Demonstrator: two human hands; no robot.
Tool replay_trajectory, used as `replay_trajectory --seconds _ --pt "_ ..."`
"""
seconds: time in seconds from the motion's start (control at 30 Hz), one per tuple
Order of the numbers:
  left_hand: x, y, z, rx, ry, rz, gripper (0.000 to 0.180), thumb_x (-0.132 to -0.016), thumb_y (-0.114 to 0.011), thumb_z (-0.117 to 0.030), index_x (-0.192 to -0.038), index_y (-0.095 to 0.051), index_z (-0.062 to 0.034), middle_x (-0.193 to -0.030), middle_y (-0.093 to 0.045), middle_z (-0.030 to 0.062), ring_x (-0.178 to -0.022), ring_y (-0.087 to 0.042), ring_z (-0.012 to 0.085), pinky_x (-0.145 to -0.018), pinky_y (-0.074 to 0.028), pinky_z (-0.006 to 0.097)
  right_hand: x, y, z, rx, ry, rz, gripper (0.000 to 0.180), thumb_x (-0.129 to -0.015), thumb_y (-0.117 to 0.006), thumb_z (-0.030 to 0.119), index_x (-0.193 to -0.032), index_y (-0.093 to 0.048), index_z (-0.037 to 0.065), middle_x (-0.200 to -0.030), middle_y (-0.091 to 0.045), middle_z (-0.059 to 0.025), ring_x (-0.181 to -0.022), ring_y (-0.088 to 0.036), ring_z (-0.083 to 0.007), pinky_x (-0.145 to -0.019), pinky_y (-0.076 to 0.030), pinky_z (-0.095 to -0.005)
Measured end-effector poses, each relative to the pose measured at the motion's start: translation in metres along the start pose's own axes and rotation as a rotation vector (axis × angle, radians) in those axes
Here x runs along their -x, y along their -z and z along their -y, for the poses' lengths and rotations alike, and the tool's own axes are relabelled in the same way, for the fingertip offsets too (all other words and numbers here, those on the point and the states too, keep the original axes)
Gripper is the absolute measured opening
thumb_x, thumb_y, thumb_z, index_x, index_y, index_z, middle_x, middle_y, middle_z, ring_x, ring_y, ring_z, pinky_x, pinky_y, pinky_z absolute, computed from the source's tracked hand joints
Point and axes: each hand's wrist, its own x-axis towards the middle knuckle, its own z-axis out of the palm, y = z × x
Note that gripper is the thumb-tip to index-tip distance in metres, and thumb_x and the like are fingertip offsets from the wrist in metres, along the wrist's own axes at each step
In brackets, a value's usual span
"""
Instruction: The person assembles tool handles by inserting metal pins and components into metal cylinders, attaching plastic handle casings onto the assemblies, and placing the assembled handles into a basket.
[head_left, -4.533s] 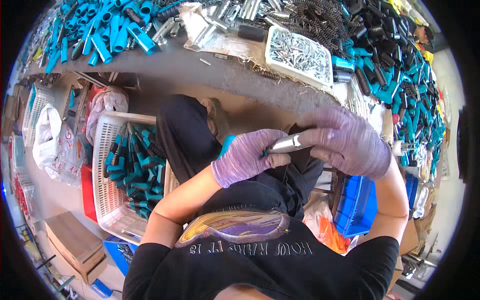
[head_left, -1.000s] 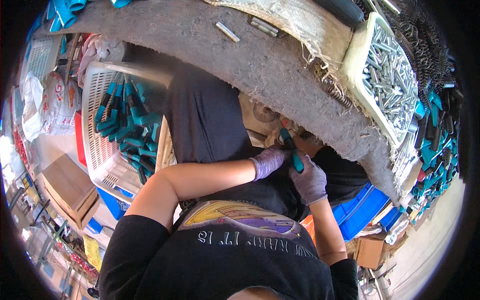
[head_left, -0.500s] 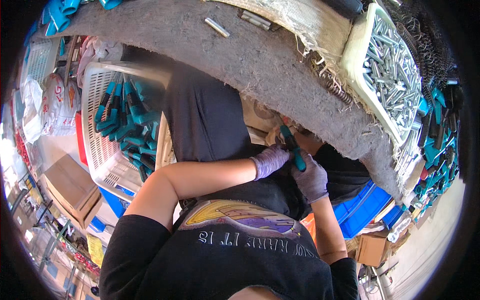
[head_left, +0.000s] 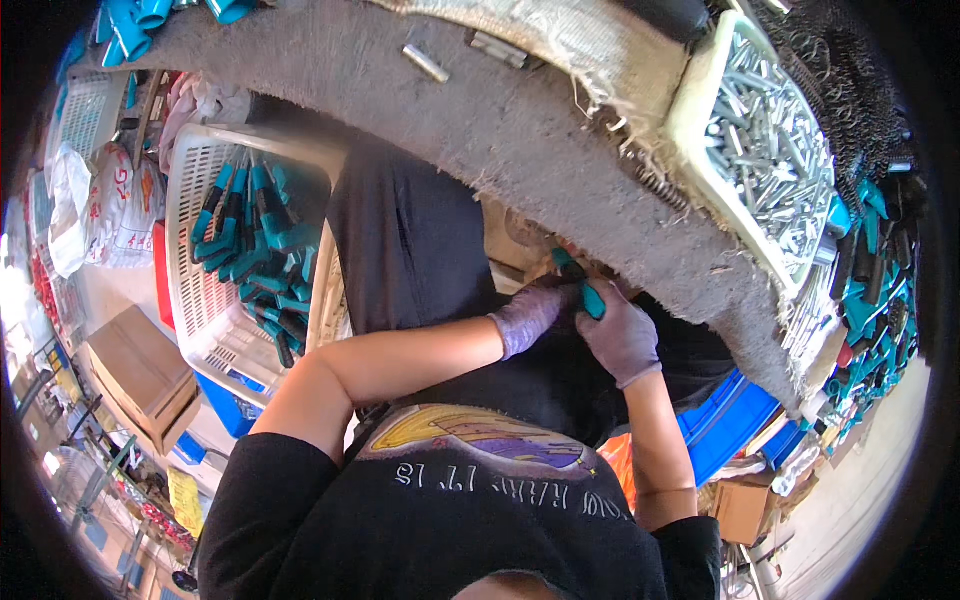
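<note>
Over my lap, just below the bench edge, is a teal-and-black tool handle [head_left: 592, 301]. My right hand [head_left: 622, 342], in a pale purple glove, is closed around the handle's near end. My left hand [head_left: 532, 314], gloved the same way, has its fingers closed against the handle from the left side; its fingertips are partly hidden. The handle's far end is dark and points away from me. What the far end joins to cannot be made out.
A white slotted basket [head_left: 188, 290] at the left holds several teal-and-black tool handles [head_left: 262, 225]. The grey cloth-covered bench [head_left: 470, 120] curves ahead, bearing loose metal pins [head_left: 426, 63] and a white tray [head_left: 690, 110] of pins. Springs [head_left: 850, 90] heap at the far right. A blue bin [head_left: 725, 425] stands low right.
The handle has shifted slightly left and tilted in my grip. My left hand has moved a little left and my right fingers have closed higher along it. The view has swung slightly.
</note>
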Motion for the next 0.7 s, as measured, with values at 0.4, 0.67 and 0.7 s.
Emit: replay_trajectory --seconds 0.4,0.67,0.7 --pt "0.002 -0.046 -0.057 -1.156 -0.733 0.279 0.046 -0.091 -0.048 -0.045 -0.125 -0.055 -0.0148 -0.098 -0.066 0.0190 -0.087 -0.065 0.0362 -0.073 -0.053 0.043 -0.063 -0.052 -0.042 0.217 0.398 -0.205 0.055 -0.091 -0.043 0.037 -0.138 -0.039 0.007 -0.142 -0.034 -0.0226 -0.133 -0.030 -0.0361 -0.111 -0.021 -0.0475" --pt "-0.038 -0.033 -0.004 -1.434 -0.892 0.333 0.038 -0.084 -0.058 -0.032 -0.118 -0.058 -0.0142 -0.110 -0.062 0.0128 -0.098 -0.061 0.0320 -0.088 -0.047 0.046 -0.054 -0.037 -0.052 0.241 0.343 -0.240 0.053 -0.090 -0.044 0.037 -0.135 -0.042 0.008 -0.139 -0.039 -0.0216 -0.130 -0.035 -0.0353 -0.108 -0.026 -0.0471" --pt "-0.033 -0.039 -0.022 -1.426 -0.945 0.340 0.036 -0.083 -0.058 -0.032 -0.115 -0.059 -0.0144 -0.109 -0.062 0.0128 -0.098 -0.061 0.0318 -0.087 -0.046 0.046 -0.045 -0.044 -0.061 0.233 0.334 -0.239 0.053 -0.090 -0.044 0.037 -0.134 -0.042 0.008 -0.139 -0.039 -0.0215 -0.129 -0.036 -0.0352 -0.108 -0.026 -0.0471"
